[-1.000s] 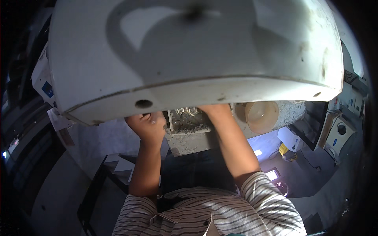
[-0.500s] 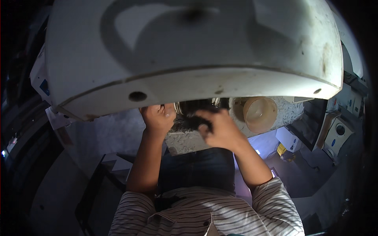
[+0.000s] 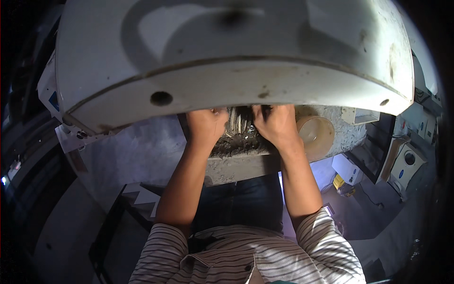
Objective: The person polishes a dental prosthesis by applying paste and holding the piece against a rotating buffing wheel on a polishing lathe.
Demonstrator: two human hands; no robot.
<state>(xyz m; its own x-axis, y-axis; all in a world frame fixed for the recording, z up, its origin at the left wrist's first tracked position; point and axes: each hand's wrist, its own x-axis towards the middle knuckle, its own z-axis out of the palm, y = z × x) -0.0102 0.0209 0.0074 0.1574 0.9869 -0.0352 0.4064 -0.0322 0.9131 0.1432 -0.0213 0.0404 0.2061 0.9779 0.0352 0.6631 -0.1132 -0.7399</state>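
Both my hands reach under the lower edge of a white machine housing (image 3: 227, 83). My left hand (image 3: 205, 127) is closed, its fingers curled and partly hidden under the housing; what it grips does not show. My right hand (image 3: 278, 127) is curled the same way, its fingertips also hidden. Between the hands lies a bundle of pale, ridged strips or rods (image 3: 240, 122), too dim to name. Dark, wet-looking grit (image 3: 239, 143) covers the surface around it, on top of a rough grey ledge (image 3: 236, 168).
A tan plastic tub (image 3: 318, 135) stands on the ledge just right of my right hand. Beyond it sits a small pale box (image 3: 362, 115). Other white machine units (image 3: 405, 158) stand at the far right, and a yellow object (image 3: 339, 182) lies low on the right.
My right hand has moved right and away from the middle, up under the housing. My left hand has shifted slightly right. The ridged strips between them now show more.
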